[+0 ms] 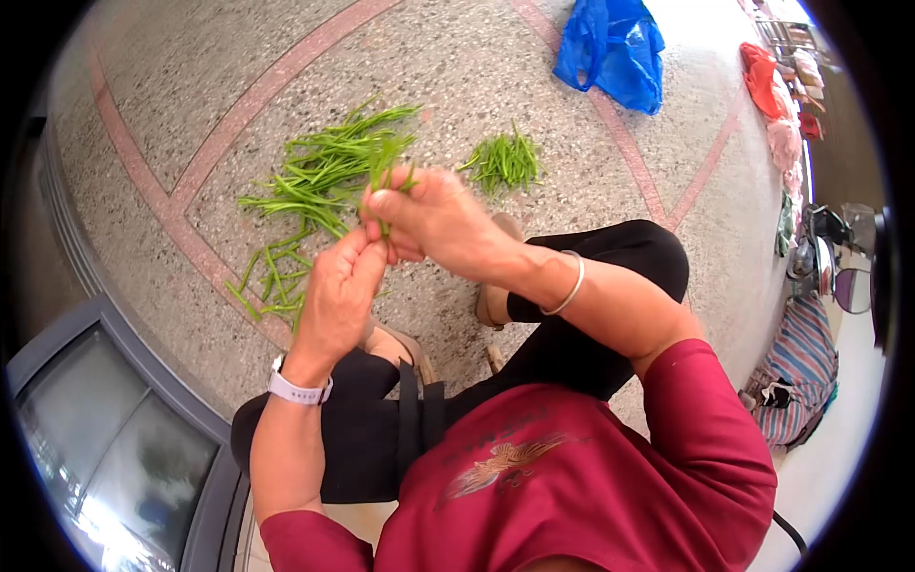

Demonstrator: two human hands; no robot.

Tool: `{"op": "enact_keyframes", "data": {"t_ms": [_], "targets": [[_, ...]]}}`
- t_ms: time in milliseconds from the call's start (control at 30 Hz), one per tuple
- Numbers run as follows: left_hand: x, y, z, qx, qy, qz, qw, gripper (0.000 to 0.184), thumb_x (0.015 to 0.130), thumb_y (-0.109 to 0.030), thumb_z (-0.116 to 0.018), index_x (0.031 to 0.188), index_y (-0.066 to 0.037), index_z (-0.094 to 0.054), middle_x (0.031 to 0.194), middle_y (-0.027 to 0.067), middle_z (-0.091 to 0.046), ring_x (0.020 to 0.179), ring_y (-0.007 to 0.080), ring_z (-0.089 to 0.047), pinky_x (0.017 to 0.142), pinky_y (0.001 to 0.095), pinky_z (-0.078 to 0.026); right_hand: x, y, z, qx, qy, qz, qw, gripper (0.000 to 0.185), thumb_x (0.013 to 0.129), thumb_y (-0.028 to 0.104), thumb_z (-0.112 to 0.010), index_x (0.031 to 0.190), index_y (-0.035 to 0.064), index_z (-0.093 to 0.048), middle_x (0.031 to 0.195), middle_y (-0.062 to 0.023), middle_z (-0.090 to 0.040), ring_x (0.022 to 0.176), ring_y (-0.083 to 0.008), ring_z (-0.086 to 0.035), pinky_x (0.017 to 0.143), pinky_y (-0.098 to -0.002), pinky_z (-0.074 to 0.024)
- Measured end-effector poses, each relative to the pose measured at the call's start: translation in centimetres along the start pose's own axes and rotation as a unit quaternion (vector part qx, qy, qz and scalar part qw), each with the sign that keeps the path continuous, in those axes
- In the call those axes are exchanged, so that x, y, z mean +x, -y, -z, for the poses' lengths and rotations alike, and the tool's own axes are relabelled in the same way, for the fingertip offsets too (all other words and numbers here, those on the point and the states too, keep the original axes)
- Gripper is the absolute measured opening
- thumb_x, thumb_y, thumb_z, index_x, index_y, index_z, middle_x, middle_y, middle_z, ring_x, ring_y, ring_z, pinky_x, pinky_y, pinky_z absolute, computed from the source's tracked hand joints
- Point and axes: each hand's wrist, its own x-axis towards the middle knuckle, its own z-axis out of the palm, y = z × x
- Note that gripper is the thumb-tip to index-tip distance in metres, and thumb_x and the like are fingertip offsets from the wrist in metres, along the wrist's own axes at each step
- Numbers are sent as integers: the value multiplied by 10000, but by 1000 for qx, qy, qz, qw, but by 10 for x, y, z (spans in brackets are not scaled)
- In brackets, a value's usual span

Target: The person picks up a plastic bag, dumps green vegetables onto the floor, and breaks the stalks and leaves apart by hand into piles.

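My right hand (429, 219) pinches a few thin green stalks (384, 160), whose leafy tops stick up above its fingers. Close against it, my left hand (341, 286) has thumb and fingertips pressed together at the lower end of the same stalks. Behind my hands a large pile of long green stalks (324, 167) lies on the speckled floor. Short cut pieces (276, 276) are scattered to the left of my left hand. Farther right sits a smaller bunch of green stalks (505, 160).
A blue plastic bag (615, 52) lies on the floor at the top. A glass-paned grey frame (114, 429) stands at lower left. Along the right edge are a red bag (762, 81) and a striped bag (801, 367). My bent knees flank the space below my hands.
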Motion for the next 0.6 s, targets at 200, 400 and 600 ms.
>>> {"op": "enact_keyframes", "data": {"t_ms": [200, 400, 600], "targets": [[3, 28, -6, 125, -3, -27, 992, 278, 982, -194, -466, 926, 13, -642, 827, 81, -676, 722, 149, -579, 673, 323, -462, 5, -28, 16, -90, 26, -47, 994, 217, 1007, 144, -530, 829, 25, -563, 664, -11, -546, 525, -72, -469, 486, -249, -388], [1, 32, -2, 216, 39, -16, 975, 266, 972, -207, -492, 892, 11, -622, 729, 37, -585, 670, 125, -531, 597, 319, -423, -1, -32, 21, -153, 40, -99, 982, 238, 1019, 165, -513, 816, 49, -557, 651, 8, -530, 524, -65, -468, 477, -245, -359], [8, 39, 0, -63, 12, 78, 995, 247, 972, -195, -495, 895, 1, -625, 705, 4, -533, 597, 147, -487, 573, 326, -406, 4, -34, 12, 39, -27, -63, 997, 221, 1019, 151, -513, 823, 52, -545, 652, 20, -515, 527, -69, -468, 482, -244, -377]]}}
